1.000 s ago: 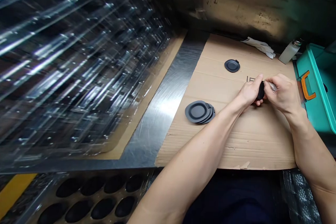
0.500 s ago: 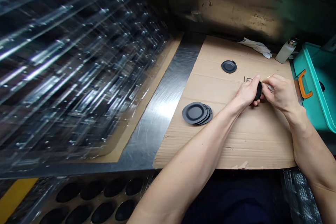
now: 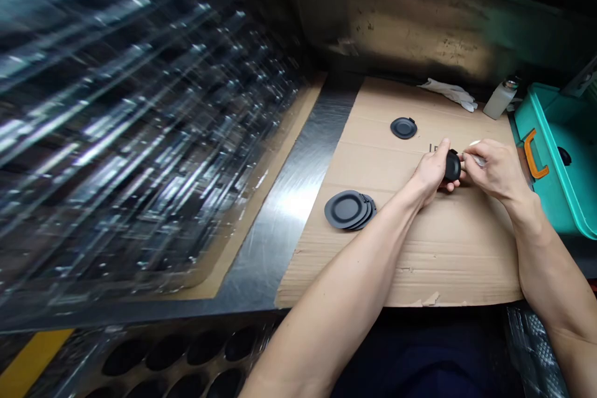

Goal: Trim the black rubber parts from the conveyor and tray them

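Observation:
My left hand (image 3: 433, 173) is closed on a small black lid-like part (image 3: 452, 165), held tilted above the cardboard sheet (image 3: 448, 267). Just to its right, my right hand (image 3: 495, 169) is pinched around a small whitish item (image 3: 476, 160), too hidden to name, its fingertips close to the part's edge. A similar black part (image 3: 403, 128) lies flat on the cardboard beyond my hands. Left of my left forearm rests an overlapping stack of dark grey lid-like parts (image 3: 346, 209).
A teal bin (image 3: 555, 180) with an orange handle (image 3: 534, 155) stands at the right, a black piece inside. At the back lie a white glove (image 3: 450, 93) and a small bottle (image 3: 501, 98). Clear plastic trays (image 3: 140, 137) cover the left side.
The black part in my left hand has turned, showing more of its flat face. My hands have shifted slightly left in view, and the camera view has tilted a little.

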{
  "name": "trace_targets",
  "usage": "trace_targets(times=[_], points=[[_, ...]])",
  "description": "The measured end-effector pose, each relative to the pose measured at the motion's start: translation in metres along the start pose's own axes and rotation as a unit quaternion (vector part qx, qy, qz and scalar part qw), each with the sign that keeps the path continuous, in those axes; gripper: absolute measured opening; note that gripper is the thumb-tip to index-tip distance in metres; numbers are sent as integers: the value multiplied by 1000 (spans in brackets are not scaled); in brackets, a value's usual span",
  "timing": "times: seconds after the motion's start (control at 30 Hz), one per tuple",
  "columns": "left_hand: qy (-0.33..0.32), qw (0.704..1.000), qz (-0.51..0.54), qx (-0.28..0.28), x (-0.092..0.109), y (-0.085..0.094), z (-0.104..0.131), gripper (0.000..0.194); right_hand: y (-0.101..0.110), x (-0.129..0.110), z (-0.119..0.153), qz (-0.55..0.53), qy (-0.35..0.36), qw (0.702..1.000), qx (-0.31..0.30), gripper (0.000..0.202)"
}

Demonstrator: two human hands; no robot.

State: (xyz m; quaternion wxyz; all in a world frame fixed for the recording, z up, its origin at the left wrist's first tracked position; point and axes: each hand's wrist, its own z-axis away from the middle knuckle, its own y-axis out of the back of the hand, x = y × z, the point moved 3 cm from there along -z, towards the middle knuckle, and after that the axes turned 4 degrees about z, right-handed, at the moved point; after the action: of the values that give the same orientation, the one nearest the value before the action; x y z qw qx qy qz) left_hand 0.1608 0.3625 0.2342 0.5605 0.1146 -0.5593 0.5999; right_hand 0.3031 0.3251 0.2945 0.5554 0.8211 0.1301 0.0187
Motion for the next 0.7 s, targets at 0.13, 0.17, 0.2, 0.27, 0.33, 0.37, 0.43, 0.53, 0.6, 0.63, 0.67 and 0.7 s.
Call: trace_targets(times=[0.13,0.17,0.2,0.27,0.33,0.37,0.43,0.53,0.6,0.63,0.67,0.7], points=[[58,990,132,8,12,9,2,67,10,35,12,71,-107,991,30,25],[59,987,150,9,14,11,2,68,10,42,14,90,-121,988,32,27],[55,986,160,7,16,12,2,69,8,46,15,104,-126,986,36,30],[43,986,161,-2,16,13,1,70,0,47,15,122,-125,984,36,38],[26,987,157,-16,15,12,1,68,-12,44,13,132,-130,983,-5,44],[15,987,157,-21,14,12,0,66,-19,41,11,135,-137,981,-37,44],[-12,987,159,-27,12,11,-1,60,-28,35,8,137,-153,975,-81,40],[-48,984,173,-14,9,10,-3,48,-29,16,5,109,-153,981,-43,34],[-56,979,195,1,6,11,-6,41,-28,-8,5,50,-97,994,-27,36],[-52,977,208,4,5,11,-7,39,-28,-21,6,22,-60,997,-32,37],[-45,974,221,4,3,11,-8,38,-29,-35,7,3,-24,999,-48,39],[-40,972,232,2,2,11,-9,39,-29,-46,8,2,-6,998,-63,41]])
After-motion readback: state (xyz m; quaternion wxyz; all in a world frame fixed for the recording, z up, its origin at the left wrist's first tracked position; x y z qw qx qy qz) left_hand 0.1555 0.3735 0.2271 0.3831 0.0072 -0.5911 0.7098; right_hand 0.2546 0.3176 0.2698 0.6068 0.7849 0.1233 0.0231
